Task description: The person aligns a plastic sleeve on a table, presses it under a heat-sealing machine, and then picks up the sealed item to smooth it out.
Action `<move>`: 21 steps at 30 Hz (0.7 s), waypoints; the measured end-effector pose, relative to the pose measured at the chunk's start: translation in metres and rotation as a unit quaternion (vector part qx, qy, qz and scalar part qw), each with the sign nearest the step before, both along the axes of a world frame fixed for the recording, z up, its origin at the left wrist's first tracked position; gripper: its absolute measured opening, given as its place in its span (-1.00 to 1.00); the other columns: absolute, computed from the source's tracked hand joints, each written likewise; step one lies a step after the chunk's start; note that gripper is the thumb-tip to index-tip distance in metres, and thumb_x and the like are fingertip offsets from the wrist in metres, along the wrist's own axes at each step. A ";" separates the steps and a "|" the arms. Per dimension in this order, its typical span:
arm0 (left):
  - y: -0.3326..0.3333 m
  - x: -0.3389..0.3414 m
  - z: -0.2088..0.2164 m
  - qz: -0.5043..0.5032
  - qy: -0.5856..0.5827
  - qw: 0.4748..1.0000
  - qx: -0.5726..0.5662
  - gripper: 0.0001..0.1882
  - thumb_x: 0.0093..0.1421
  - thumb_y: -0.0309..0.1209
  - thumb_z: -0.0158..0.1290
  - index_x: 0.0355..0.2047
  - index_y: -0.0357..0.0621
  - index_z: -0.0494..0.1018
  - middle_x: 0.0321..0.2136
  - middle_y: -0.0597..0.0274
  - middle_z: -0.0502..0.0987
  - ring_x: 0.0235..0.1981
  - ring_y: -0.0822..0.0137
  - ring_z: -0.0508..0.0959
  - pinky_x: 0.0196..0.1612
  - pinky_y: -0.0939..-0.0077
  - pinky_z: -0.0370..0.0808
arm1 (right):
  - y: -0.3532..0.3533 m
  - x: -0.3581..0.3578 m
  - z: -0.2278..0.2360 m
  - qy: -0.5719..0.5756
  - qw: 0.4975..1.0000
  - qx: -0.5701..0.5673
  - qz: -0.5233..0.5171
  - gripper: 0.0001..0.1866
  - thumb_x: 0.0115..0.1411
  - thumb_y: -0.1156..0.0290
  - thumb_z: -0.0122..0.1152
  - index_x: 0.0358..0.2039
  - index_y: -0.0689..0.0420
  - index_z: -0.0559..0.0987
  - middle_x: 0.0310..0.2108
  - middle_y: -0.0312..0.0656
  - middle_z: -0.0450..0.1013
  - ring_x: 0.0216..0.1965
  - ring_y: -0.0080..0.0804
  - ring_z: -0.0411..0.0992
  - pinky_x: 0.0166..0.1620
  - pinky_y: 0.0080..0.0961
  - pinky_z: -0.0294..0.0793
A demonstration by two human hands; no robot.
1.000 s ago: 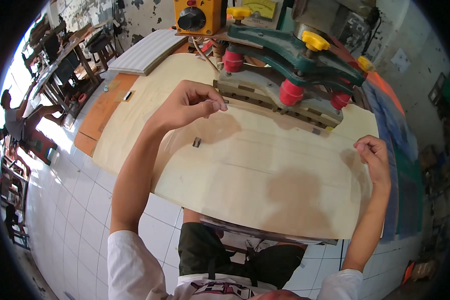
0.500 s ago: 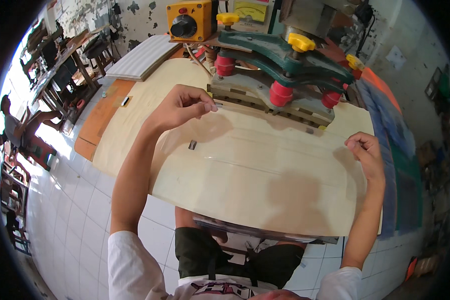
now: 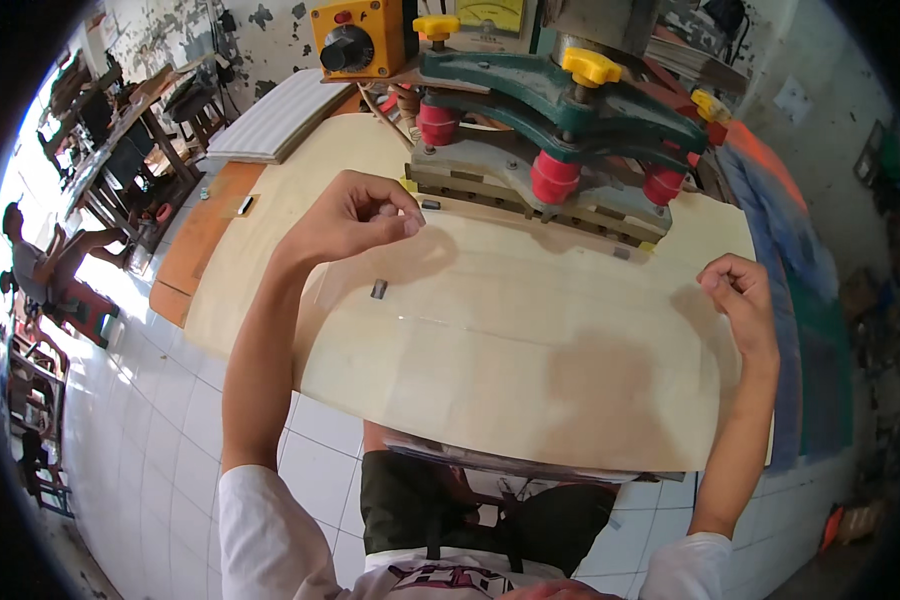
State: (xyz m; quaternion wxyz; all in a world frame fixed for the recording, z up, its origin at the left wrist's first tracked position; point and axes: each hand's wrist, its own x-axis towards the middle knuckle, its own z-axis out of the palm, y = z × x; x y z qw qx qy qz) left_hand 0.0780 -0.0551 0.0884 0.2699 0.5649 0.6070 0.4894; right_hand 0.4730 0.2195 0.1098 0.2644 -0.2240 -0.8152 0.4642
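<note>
The left hand (image 3: 360,222), raised over the tabletop (image 3: 240,260) toward its far side, has thumb and forefinger brought together, pinching the clear sheet (image 3: 432,321); the right hand (image 3: 740,298), near the tabletop's right edge, is likewise closed in a pinch on that sheet, its other fingers curled. The sheet, visible chiefly by its glints, spans between the hands above the pale surface; its exact outline cannot be told. One small dark piece (image 3: 379,289) lies near the left hand, left of the tabletop's middle. Beyond the fingertips, toward the far edge, stands a press (image 3: 560,115) with a green frame, yellow knobs, red spacers and a metal bar beneath. An orange control box (image 3: 355,40) with a black dial adjoins it at the left. A white ribbed panel (image 3: 273,120) lies at the far left corner, and blue sheeting (image 3: 773,240) borders the right edge. Farther left, another person (image 3: 35,255) sits on a red stool (image 3: 82,305).
</note>
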 end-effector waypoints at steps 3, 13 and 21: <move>0.001 0.000 0.000 -0.011 0.003 1.000 -0.013 -0.86 0.15 -0.44 0.21 -0.38 -0.30 0.61 -0.64 0.54 0.40 -0.61 0.70 0.24 -0.55 0.68 0.15 | 0.002 0.000 -0.002 0.017 1.000 0.020 -0.002 -0.76 0.15 0.30 0.35 -0.47 0.21 0.57 -0.65 -0.50 0.29 -0.62 -0.79 0.09 -0.53 -0.70 0.00; -0.004 0.002 0.005 -0.025 0.058 0.998 -0.016 -0.83 0.11 -0.37 0.27 -0.40 -0.24 0.64 -0.69 0.55 0.36 -0.62 0.67 0.19 -0.57 0.61 0.08 | 0.000 -0.003 -0.005 0.012 1.000 0.009 -0.010 -0.68 0.17 0.20 0.36 -0.49 0.19 0.53 -0.68 -0.55 0.17 -0.65 -0.80 0.00 -0.57 -0.67 -0.11; -0.003 -0.002 0.007 -0.068 0.044 0.996 -0.026 -0.76 0.08 -0.32 0.34 -0.44 -0.25 0.60 -0.55 0.37 0.57 -0.53 0.62 0.41 -0.47 0.65 0.29 | 0.004 0.003 -0.004 0.000 1.000 0.016 -0.008 -0.69 0.17 0.19 0.35 -0.49 0.17 0.54 -0.68 -0.53 0.20 -0.65 -0.80 0.03 -0.57 -0.68 -0.08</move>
